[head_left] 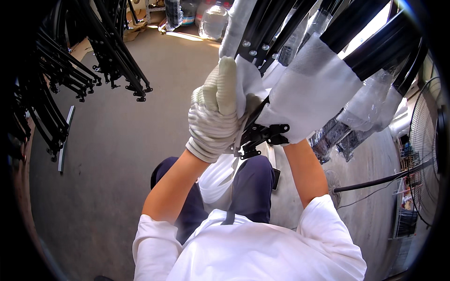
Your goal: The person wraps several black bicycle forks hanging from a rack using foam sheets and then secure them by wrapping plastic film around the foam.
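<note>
My left hand (213,112), in a cream striped knit glove, is closed round white foam sheet on the near part of a black metal tube frame (255,33). Its fingers point upward along the foam. A wide white foam wrap (311,89) covers two thick black tubes (370,42) to the right. Between the hands, black hinged brackets (265,134) stick out toward me from the frame's end. My right forearm (304,171) rises to the underside of the foam wrap. That wrap and the brackets hide my right hand, so its fingers do not show.
Several black tube frames (112,47) hang at the left. Plastic-wrapped frame ends (365,110) hang at the right, near a large fan (424,150). White foam strips (218,180) lie over my lap. A metal bar (65,140) lies on the left floor. A clear plastic bundle (214,21) stands behind.
</note>
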A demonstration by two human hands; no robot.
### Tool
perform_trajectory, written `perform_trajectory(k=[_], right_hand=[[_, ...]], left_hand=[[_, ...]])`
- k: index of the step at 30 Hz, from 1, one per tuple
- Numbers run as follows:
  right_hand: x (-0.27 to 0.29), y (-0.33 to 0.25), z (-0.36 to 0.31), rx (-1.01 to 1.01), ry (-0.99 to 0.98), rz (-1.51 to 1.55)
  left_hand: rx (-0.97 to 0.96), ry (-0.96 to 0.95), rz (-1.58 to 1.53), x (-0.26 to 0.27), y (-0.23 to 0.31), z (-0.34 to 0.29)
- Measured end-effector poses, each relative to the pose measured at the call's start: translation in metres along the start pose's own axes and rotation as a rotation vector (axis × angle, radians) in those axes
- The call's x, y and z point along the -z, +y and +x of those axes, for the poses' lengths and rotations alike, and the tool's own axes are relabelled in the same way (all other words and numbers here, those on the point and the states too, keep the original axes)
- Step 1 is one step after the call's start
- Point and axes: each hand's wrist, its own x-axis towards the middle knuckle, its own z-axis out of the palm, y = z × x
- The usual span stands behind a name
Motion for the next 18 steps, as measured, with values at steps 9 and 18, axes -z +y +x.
perform_trajectory(k=[9,18], right_hand=[[0.008,-0.005,0.007,0.015,0.024,-0.055],[0.010,-0.010,-0.003,0.031,0.097,-0.156]], left_hand=[[0.041,-0.168,-0.312,0.002,-0.011,0.007],[0.617,-0.653,-1.109,0.030,-0.028,0.009]])
